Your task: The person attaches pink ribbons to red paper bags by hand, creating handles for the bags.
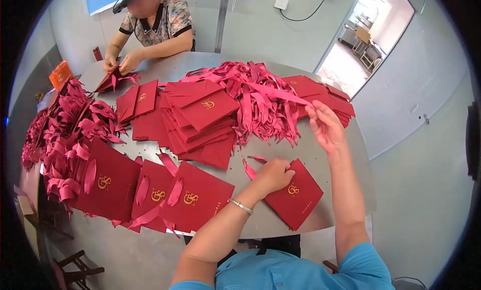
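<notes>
My left hand (273, 179) is closed at the upper left edge of a dark red paper gift bag (300, 197) with a gold logo, which lies on the table in front of me. Pink ribbon ends (249, 170) poke out just beyond that hand. Raised at the right, my right hand (325, 125) pinches the end of a pink ribbon (280, 93), stretched out from a large tangled ribbon heap (265, 114). The fingers of my left hand are partly hidden by its back.
Stacked bags (200, 119) fill the metal table's (350, 190) middle, with more bags (320, 92) behind the ribbons. Bags with ribbon handles (112, 180) crowd the left. Across the table, a person (160, 29) handles another bag (107, 83). A stool (75, 267) stands lower left.
</notes>
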`<state>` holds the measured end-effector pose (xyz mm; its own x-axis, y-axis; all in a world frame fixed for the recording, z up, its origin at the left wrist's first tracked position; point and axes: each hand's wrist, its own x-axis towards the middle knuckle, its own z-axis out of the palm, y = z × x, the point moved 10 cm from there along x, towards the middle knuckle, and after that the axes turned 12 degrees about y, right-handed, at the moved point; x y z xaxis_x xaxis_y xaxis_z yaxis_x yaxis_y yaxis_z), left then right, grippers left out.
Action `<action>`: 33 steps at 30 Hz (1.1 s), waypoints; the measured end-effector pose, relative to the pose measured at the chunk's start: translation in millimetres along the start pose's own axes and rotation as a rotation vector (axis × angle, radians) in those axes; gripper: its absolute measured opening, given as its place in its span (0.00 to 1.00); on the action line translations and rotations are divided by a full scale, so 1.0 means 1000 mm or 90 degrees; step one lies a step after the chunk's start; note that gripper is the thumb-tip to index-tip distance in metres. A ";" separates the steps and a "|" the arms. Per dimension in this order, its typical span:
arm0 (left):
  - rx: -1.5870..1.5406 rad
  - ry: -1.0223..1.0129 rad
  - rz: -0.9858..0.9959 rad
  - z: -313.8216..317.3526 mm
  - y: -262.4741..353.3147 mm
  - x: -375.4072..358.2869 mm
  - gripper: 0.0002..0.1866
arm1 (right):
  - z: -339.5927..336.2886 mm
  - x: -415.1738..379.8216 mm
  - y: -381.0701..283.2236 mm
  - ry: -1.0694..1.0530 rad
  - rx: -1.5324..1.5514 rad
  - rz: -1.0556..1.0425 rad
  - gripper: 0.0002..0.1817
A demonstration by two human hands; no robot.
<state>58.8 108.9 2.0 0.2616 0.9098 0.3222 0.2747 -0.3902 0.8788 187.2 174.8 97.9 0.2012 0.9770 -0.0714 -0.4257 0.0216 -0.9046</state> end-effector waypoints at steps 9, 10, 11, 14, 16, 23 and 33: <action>0.031 -0.044 -0.027 0.000 0.002 -0.001 0.13 | -0.048 -0.056 -0.026 -0.198 0.272 -0.037 0.15; 0.030 -0.046 -0.027 -0.001 0.001 -0.002 0.13 | -0.058 -0.061 -0.032 -0.138 0.271 -0.073 0.16; 0.021 -0.053 -0.026 -0.001 0.002 -0.002 0.12 | -0.065 -0.067 -0.040 -0.077 0.268 -0.109 0.17; -0.011 -0.076 -0.042 0.005 -0.002 -0.002 0.11 | -0.049 -0.092 -0.062 -0.048 0.167 -0.184 0.19; -0.031 -0.091 -0.068 0.007 -0.009 -0.002 0.10 | -0.047 -0.103 -0.073 -0.023 0.045 -0.263 0.18; -0.141 -0.151 -0.149 0.009 -0.008 -0.007 0.07 | -0.047 -0.128 -0.070 0.139 -0.496 -0.559 0.06; -0.353 -0.177 -0.317 0.003 0.005 -0.014 0.07 | -0.053 -0.182 -0.165 0.325 -0.400 -0.720 0.07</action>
<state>59.0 93.9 0.8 0.4709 0.8614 -0.1902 -0.0619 0.2474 0.9669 267.5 -18.1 238.2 0.5213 0.3061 0.7966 0.6179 0.5084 -0.5998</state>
